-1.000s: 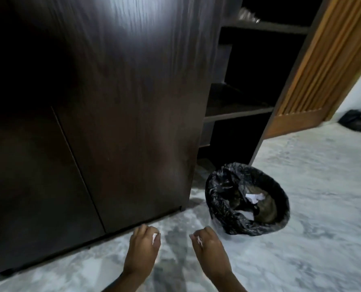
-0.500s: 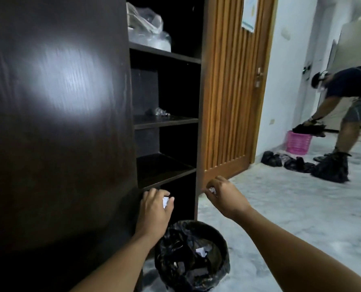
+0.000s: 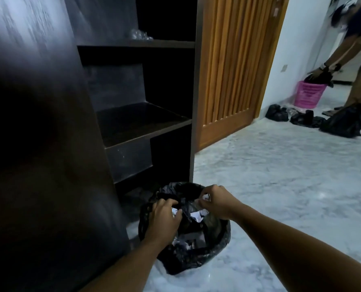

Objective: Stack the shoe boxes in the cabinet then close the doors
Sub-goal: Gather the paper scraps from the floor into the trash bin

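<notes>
Cabinet door (image 3: 38, 144) dim, blurred; left hand (image 3: 162, 220) and right hand (image 3: 216, 203) each pinch paper scraps (image 3: 205, 197)

Black-lined bin (image 3: 186, 262), pink basket (image 3: 308, 96), wooden door (image 3: 228, 70)

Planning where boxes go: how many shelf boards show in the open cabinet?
2: an upper shelf holding clear plastic, a lower shelf beneath it. Others may sit above frame.

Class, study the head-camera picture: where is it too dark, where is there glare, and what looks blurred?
Head view: the cabinet door at left is near-black and smeared, with pale glare near its top; the shelves are dim; the marble floor is bright.
</notes>
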A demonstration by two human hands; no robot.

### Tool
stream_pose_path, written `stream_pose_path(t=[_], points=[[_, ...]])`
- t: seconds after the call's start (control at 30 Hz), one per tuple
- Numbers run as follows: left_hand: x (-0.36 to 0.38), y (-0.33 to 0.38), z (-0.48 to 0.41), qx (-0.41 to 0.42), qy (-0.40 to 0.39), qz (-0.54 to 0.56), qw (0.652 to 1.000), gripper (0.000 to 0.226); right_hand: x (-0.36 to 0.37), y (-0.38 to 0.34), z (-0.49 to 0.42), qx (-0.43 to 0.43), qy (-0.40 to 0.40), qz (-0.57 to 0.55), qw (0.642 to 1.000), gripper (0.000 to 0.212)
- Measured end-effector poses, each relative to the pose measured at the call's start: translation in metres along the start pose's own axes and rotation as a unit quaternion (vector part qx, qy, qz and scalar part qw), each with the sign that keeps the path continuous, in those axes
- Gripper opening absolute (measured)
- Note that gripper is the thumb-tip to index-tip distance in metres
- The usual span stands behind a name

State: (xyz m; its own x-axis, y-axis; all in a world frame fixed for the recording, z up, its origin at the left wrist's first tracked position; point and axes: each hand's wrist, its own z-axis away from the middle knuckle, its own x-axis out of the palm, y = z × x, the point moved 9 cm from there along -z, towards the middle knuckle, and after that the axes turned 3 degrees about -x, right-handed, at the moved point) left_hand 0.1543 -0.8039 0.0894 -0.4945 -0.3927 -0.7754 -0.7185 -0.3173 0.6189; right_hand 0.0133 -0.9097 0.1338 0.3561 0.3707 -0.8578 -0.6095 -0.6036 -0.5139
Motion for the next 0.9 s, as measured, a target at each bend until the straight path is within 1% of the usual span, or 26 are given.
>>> stream_pose_path(t=[0.13, 0.23, 0.33, 0.4, 0.47, 0.6, 0.67, 0.73, 0.77, 0.83, 0.87, 0.9], points=[[0.015, -0.006, -0.015, -0.014, -0.032, 0.009, 0.999, 0.037, 0.015, 0.007, -0.015, 0.011, 0.022, -0.062, 0.998, 0.026], [0.016, -0.004, -0.026, -0.015, -0.037, 0.012, 0.999, 0.037, 0.02, 0.009, -0.019, 0.013, 0.05, -0.093, 0.994, 0.033], [0.019, -0.007, -0.029, -0.024, -0.045, 0.012, 0.999, 0.038, 0.019, 0.016, -0.02, 0.043, 0.072, -0.128, 0.988, 0.027], [0.022, -0.006, -0.03, -0.024, -0.049, 0.015, 0.998, 0.039, 0.022, 0.02, -0.021, 0.053, 0.071, -0.142, 0.986, 0.028], [0.024, -0.005, -0.031, -0.025, -0.052, 0.02, 0.998, 0.041, 0.022, 0.021, -0.018, 0.056, 0.068, -0.162, 0.983, 0.035], [0.028, -0.003, -0.031, -0.034, -0.074, -0.013, 0.997, 0.051, 0.022, 0.015, -0.01, 0.067, 0.054, -0.266, 0.96, 0.064], [0.027, -0.002, -0.03, -0.029, -0.08, -0.026, 0.996, 0.056, 0.02, 0.014, -0.009, 0.088, 0.052, -0.304, 0.947, 0.067], [0.023, 0.0, -0.03, -0.024, -0.076, -0.022, 0.997, 0.06, 0.018, 0.012, -0.008, 0.102, 0.054, -0.311, 0.943, 0.066], [0.021, 0.0, -0.031, -0.022, -0.073, -0.018, 0.997, 0.06, 0.017, 0.011, -0.008, 0.101, 0.053, -0.312, 0.943, 0.07], [0.015, 0.0, -0.031, -0.015, -0.067, -0.007, 0.998, 0.058, 0.014, 0.005, -0.008, 0.088, 0.049, -0.305, 0.947, 0.085], [0.011, 0.0, -0.03, -0.009, -0.064, 0.001, 0.998, 0.057, 0.012, 0.001, -0.007, 0.082, 0.045, -0.298, 0.95, 0.087], [0.007, 0.002, -0.029, -0.009, -0.063, 0.006, 0.998, 0.057, 0.008, -0.005, -0.005, 0.075, 0.041, -0.294, 0.952, 0.081]])
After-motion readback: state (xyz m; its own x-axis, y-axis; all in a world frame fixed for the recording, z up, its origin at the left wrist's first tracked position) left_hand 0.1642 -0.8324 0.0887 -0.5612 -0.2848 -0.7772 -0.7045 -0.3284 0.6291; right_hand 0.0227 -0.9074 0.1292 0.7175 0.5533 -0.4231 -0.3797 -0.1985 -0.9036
